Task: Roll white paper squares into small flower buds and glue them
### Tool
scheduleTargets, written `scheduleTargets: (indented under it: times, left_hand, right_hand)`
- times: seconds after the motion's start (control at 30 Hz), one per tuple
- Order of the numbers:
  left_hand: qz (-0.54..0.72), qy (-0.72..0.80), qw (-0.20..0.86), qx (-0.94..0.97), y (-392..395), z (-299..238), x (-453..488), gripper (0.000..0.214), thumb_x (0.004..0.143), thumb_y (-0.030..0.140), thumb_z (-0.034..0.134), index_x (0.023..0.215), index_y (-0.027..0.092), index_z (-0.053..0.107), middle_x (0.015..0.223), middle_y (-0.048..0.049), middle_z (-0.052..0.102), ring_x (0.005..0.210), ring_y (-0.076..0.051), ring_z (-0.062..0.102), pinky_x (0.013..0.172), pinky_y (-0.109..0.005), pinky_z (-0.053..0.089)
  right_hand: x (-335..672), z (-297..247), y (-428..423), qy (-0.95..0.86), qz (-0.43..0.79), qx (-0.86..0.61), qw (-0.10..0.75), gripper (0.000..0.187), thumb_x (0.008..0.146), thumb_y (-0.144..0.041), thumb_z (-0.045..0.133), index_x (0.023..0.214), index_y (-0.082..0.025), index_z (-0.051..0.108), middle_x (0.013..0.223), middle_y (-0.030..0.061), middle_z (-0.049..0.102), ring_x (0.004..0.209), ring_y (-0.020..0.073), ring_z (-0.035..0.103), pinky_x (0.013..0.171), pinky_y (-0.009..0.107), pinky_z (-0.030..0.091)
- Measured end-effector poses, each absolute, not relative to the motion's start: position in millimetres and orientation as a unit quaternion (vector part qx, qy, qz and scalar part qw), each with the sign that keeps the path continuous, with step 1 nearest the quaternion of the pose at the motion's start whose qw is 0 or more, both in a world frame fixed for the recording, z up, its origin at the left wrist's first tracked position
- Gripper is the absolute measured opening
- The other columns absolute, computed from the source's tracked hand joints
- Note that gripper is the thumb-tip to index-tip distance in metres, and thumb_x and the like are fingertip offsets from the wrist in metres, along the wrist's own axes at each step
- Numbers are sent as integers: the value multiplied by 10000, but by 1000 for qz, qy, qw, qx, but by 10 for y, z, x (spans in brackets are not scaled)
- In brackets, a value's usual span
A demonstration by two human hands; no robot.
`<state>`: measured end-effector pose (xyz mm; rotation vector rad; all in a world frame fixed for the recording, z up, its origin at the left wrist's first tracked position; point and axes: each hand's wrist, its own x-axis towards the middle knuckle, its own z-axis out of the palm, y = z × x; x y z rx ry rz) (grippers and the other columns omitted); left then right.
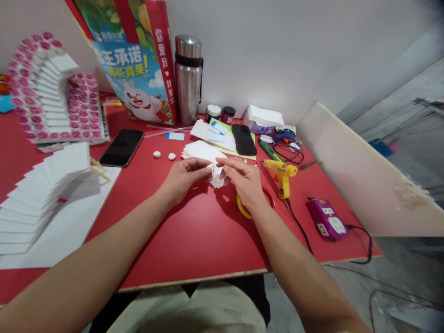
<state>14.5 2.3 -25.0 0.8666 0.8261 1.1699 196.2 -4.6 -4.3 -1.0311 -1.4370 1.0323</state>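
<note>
My left hand (185, 179) and my right hand (244, 181) meet over the middle of the red table (194, 236), fingers pinched on a small crumpled piece of white paper (218, 179). Its exact shape is partly hidden by the fingers. Just behind the hands lies a stack of white paper sheets (201, 150). Left of that stack are two small white rolled pieces, one (157, 154) beside the other (171, 157). A roll of yellow tape (243, 208) lies partly under my right wrist.
To the right are a yellow glue gun (285, 175) with a trailing cord and a purple power socket (328, 218). A black phone (122, 147), a folded white paper fan shape (45, 189) and a pink-dotted paper model (52, 101) occupy the left. A steel flask (188, 83) stands behind.
</note>
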Motion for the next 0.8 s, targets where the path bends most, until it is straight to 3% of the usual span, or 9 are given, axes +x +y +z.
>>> scheduleTargets:
  times: [0.3,0.8]
  left_hand:
    - [498,370,648,441,2,-200,120,309,730,308,905,974,141,816,945,-99,790,841,-180,721,851,-321,569]
    - [510,367,654,420,9,-225,139,302,707,322,911,913,124,811,825,-80,760,722,-149,671,752,-293,548]
  right_hand:
    - [1945,-30,-77,-636,407,-428,496,227,876,-229,623,951,-239,837,953,46,718,779,139,644,652,267,537]
    - [1953,-45,-82,-690,333,-415,490,263,883,-188,601,955,-268,840,996,50,714,872,167,669,701,296,550]
